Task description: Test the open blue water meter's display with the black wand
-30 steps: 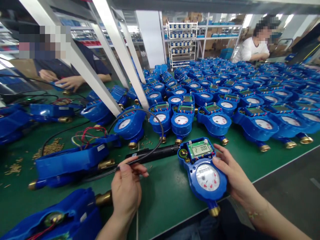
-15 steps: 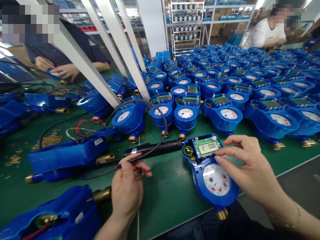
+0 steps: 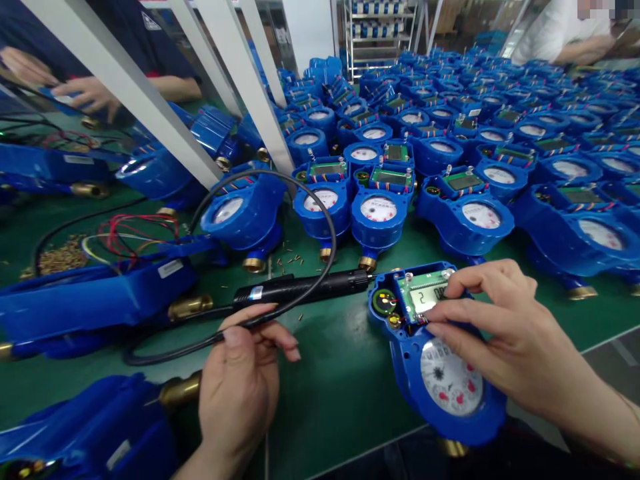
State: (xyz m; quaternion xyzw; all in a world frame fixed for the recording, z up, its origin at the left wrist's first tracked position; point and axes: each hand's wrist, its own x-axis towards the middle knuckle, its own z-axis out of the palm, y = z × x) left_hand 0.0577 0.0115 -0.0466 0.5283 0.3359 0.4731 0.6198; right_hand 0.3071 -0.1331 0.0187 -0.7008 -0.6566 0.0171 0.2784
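A blue water meter (image 3: 410, 380) lies tilted at the table's front edge, its dial facing up. In its upper compartment is a green circuit board (image 3: 406, 298) with a lit LCD, partly covered by my fingers. My right hand (image 3: 500, 327) has thumb and fingers closed at the board's right and lower edges. My left hand (image 3: 240, 373) is palm up, fingers loosely curled and apart, with a black cable (image 3: 290, 305) running across them. Just beyond it lies a black electric screwdriver (image 3: 305, 288), its tip at the meter's upper left corner.
Rows of blue water meters (image 3: 380, 213) fill the table behind. More meters (image 3: 95, 300) lie at left, one with loose red wires (image 3: 135, 233). Brass screws (image 3: 63, 257) are heaped there. White posts (image 3: 240, 80) rise from the table. A co-worker's hands (image 3: 85, 93) are at upper left.
My right hand has moved left over the circuit board and now covers part of the LCD. The view has tipped downward. My left hand keeps much the same pose beside the cable.
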